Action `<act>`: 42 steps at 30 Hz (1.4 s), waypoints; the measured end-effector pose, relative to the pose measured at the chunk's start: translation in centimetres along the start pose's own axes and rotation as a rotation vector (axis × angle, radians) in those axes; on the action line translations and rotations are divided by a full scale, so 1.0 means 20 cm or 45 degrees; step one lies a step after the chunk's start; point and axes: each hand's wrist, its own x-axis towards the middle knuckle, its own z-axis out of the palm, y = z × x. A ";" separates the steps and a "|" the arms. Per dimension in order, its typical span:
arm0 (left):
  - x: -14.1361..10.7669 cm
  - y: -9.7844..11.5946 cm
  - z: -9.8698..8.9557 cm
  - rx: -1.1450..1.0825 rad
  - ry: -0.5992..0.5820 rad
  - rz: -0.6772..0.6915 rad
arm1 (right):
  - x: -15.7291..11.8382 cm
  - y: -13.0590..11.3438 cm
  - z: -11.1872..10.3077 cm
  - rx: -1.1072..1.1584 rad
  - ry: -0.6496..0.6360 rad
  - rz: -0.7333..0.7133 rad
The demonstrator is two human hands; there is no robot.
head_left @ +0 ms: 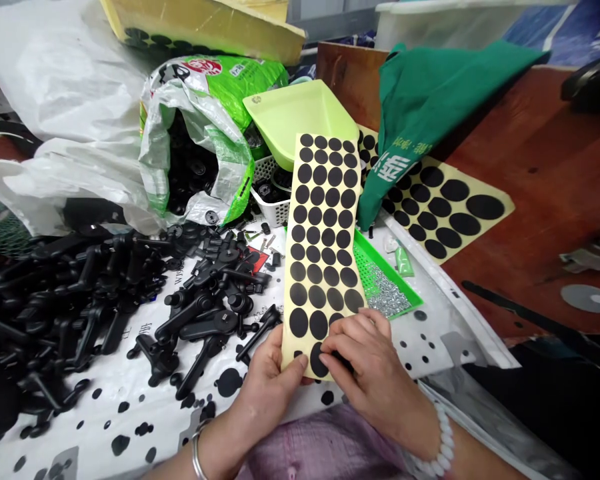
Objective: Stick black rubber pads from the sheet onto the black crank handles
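Observation:
A long cream backing sheet with rows of round black stickers (327,217) stands tilted up in front of me. My left hand (270,370) grips its lower left corner, thumb on the front face and fingers behind. At the lower right edge, my right hand (367,357) has thumb and forefinger pinched at a black round sticker (319,360) in the bottom row. Whether that sticker has lifted from the sheet I cannot tell. Part of the lower rows is hidden by my right fingers.
Black plastic arm-like parts (200,320) lie heaped on the left. Behind are an open bag of black parts (195,157), a light-green scoop-shaped tray (300,113) and a white basket (275,210). A green tray (387,287) holds small metal pieces. More sticker sheets (500,193) lie under green cloth (430,100).

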 end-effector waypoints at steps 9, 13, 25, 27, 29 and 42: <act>0.00 -0.02 -0.01 0.009 0.015 -0.014 | -0.01 -0.01 0.02 -0.062 -0.023 -0.013; 0.00 -0.02 -0.01 -0.015 0.002 -0.007 | 0.00 0.00 0.02 -0.074 -0.010 -0.006; 0.00 0.02 0.00 -0.090 0.081 -0.122 | -0.02 0.00 0.04 -0.093 0.115 -0.059; 0.00 0.02 0.00 -0.165 0.075 -0.156 | -0.04 0.00 0.06 -0.118 0.184 -0.094; 0.01 0.02 -0.01 -0.236 0.078 -0.188 | -0.06 -0.01 0.08 -0.147 0.239 -0.152; -0.03 0.04 -0.06 -0.275 0.064 -0.173 | -0.12 0.03 -0.06 0.305 0.146 -0.120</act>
